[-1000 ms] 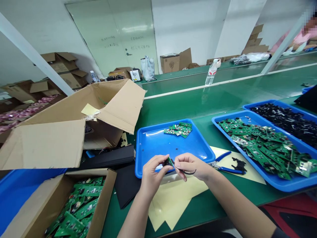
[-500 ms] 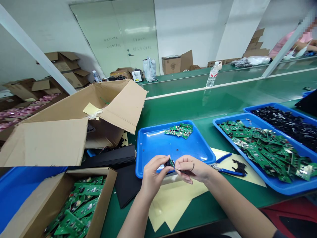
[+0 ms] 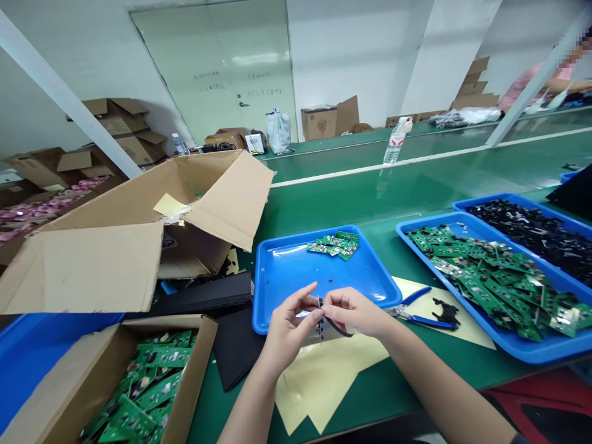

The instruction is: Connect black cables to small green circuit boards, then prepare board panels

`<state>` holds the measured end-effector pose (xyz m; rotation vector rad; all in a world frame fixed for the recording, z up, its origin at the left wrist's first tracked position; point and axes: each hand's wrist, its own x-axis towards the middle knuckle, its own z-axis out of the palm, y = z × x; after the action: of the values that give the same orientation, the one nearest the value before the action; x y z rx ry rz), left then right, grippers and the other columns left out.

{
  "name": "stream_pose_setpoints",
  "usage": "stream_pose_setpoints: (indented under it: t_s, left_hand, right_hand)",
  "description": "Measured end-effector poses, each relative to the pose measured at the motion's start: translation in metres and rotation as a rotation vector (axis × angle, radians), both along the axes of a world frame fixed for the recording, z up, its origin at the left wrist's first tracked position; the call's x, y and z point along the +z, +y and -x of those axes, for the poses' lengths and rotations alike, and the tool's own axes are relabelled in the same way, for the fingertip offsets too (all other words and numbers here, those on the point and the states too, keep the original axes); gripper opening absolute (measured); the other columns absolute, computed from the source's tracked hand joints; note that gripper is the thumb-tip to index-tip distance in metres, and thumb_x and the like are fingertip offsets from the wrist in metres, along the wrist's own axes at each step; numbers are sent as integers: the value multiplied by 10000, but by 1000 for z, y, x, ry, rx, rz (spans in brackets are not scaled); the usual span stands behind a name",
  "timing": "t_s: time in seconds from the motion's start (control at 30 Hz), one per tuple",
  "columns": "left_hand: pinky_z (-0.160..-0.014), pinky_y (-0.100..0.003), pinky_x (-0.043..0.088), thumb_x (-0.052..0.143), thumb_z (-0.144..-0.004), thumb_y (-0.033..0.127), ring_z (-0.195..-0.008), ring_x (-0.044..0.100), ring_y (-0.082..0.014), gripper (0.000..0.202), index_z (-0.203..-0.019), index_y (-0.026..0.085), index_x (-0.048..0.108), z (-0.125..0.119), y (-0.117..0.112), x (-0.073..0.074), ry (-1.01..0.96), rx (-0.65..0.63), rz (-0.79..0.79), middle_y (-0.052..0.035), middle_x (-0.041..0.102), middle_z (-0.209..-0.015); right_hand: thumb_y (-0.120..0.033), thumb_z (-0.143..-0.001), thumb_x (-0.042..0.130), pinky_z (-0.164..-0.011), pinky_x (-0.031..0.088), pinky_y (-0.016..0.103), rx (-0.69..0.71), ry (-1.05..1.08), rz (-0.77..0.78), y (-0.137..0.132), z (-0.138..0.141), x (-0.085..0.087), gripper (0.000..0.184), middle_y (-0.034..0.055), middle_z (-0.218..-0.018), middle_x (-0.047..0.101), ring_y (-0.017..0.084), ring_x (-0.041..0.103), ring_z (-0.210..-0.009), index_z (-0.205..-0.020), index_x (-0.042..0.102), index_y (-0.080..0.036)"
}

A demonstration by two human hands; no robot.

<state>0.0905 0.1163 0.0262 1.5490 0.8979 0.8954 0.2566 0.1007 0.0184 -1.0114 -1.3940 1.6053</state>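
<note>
Just over the front edge of the blue tray [image 3: 272, 246], my left hand [image 3: 292, 324] is closed on a small circuit board [image 3: 320, 333], seen edge-on with dark parts along it. My right hand [image 3: 356, 311] meets it from the other side, thumb and finger pinching a thin black strip [image 3: 341, 332] that curves out below the fingers. The fingers hide where strip and board meet. Inside the tray, several green circuit boards [image 3: 342, 243] lie at the far right corner. Blue-handled pliers [image 3: 416, 308] rest right of my right hand, beside a black plastic piece [image 3: 444, 313].
Another blue tray [image 3: 416, 246] to the right holds many circuit boards, with a tray of black parts [image 3: 531, 234] behind it. At left stand a cardboard box of boards [image 3: 203, 345] and a large open carton [image 3: 235, 203]. Yellow paper [image 3: 324, 382] lies below my hands.
The board has turned from a tilt to upright and edge-on between my hands. My right fingers have closed in towards the left hand, and the black strip now hangs below them.
</note>
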Motion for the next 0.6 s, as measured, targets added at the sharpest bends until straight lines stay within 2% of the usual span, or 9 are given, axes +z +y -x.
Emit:
stream_pose_setpoints:
  t_s: [0.17,0.3,0.43,0.53,0.6]
  left_hand:
    - [-738,-260,490,480,-788,219,-846,611,-168,264,-996,174,637,-5,-1,3,169,-10,-113,-63,666,-937]
    - [-667,-242,488,455,-773,189,-743,623,-154,293,-1017,152,612,-9,-1,-4,208,-31,-90,-58,675,-852]
    - [-629,-223,486,485,-753,200,-711,631,-148,247,-952,162,626,-10,-2,-12,207,-32,-75,-42,677,-788]
    - [-622,-249,510,517,-737,230,-648,642,-149,209,-903,153,618,-8,-1,-8,114,11,16,-42,679,-745]
    - [-647,-288,529,545,-725,265,-643,657,-166,227,-909,144,597,-6,1,-2,-3,76,113,-55,685,-753]
  right_hand:
    - [-225,-756,478,-456,287,194,-186,-387,-279,-2,4,0,175,-41,-518,444,76,382,-479,-594,444,-169]
    - [-164,-716,455,-468,252,200,-249,-578,-498,-3,9,-8,179,-48,-498,415,73,358,-469,-549,393,-176]
    - [-126,-647,452,-476,221,217,-303,-749,-701,-2,8,-15,152,-45,-479,404,76,343,-461,-523,381,-178]
    - [-110,-618,455,-474,200,233,-309,-870,-736,0,-1,-13,136,-39,-471,403,84,341,-458,-518,394,-180]
    - [-114,-648,451,-476,216,228,-305,-834,-664,2,-7,-8,147,-36,-481,411,87,360,-469,-528,398,-180]
